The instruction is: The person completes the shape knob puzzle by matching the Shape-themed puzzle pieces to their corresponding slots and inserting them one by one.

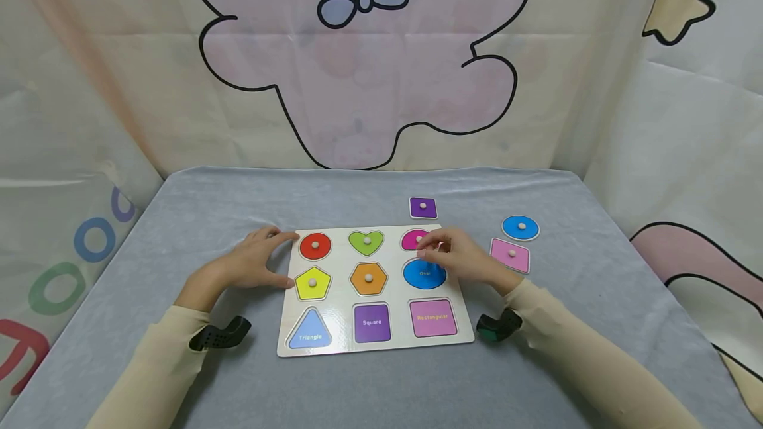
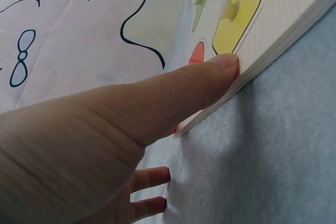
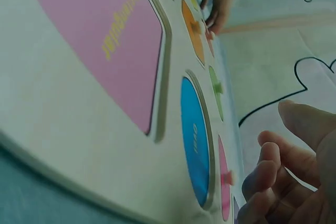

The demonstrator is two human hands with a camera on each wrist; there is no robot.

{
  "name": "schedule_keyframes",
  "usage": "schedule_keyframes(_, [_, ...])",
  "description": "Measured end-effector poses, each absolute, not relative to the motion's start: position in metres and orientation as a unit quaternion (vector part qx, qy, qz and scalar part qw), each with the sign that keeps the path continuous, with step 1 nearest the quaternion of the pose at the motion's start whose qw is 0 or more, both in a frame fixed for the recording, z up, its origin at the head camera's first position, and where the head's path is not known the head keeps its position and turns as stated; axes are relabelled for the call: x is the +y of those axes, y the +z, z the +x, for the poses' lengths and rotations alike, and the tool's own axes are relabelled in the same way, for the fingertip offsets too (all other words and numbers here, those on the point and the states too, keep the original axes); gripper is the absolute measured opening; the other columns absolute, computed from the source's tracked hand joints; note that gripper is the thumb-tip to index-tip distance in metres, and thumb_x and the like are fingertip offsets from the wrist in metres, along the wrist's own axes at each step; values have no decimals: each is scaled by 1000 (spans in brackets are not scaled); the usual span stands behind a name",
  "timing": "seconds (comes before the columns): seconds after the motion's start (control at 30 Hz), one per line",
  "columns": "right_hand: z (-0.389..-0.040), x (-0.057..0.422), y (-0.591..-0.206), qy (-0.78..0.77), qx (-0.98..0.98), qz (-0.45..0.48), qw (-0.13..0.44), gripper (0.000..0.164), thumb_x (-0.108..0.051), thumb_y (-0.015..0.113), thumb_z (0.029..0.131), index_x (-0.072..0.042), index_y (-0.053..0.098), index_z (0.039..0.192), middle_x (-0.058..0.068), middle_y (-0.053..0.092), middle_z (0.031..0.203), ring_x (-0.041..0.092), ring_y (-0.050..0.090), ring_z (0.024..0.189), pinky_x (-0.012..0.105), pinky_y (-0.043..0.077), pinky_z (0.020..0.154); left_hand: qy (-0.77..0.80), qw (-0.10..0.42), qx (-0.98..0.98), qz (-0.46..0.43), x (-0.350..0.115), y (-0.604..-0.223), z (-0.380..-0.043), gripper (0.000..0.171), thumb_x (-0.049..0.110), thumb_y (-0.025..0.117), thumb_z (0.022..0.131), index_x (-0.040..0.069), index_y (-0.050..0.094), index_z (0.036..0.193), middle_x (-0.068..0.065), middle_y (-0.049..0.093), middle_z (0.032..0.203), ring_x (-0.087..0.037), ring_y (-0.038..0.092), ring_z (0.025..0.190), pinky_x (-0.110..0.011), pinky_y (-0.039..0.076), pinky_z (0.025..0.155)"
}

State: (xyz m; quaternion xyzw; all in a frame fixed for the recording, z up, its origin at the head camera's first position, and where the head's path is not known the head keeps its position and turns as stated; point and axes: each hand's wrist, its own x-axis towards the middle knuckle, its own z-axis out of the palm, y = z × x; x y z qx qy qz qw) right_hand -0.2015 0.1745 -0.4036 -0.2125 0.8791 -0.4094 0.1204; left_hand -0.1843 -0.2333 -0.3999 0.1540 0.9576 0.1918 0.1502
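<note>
A white wooden knob puzzle board (image 1: pixel 340 348) lies on the cloth. My left hand (image 1: pixel 253 260) steadies its left edge, the thumb (image 2: pixel 220 66) touching beside the yellow pentagon (image 1: pixel 312 283) and a fingertip near the red circle (image 1: pixel 322 251). My right hand (image 1: pixel 461 255) hovers over the upper right, fingers loosely bent and holding nothing. Just beside those fingers is the knob of a magenta piece (image 3: pixel 224 198), seated in its slot and partly covered in the head view. Below it shows the blue oval recess (image 3: pixel 194 145), labelled and without a piece.
Seated too are a green heart (image 1: pixel 360 243) and an orange hexagon (image 1: pixel 360 283). Triangle (image 1: pixel 311 332), square (image 1: pixel 372 331) and rectangle (image 1: pixel 432 324) recesses line the near row. Off the board lie a purple square (image 1: pixel 415 208), blue oval (image 1: pixel 512 229) and pink rectangle (image 1: pixel 520 262).
</note>
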Motion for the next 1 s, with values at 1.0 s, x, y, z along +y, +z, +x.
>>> schedule_keyframes(1.0, [-230, 273, -398, -450, 883, -132, 32, 30, -19, 64, 100, 6, 69, 116, 2, 66, 86, 13, 54, 60, 26, 51, 53, 192, 143, 958, 158, -235, -403, -185, 91, 50, 83, 78, 19, 42, 153, -25, 39, 150, -47, 35, 138, -72, 35, 108])
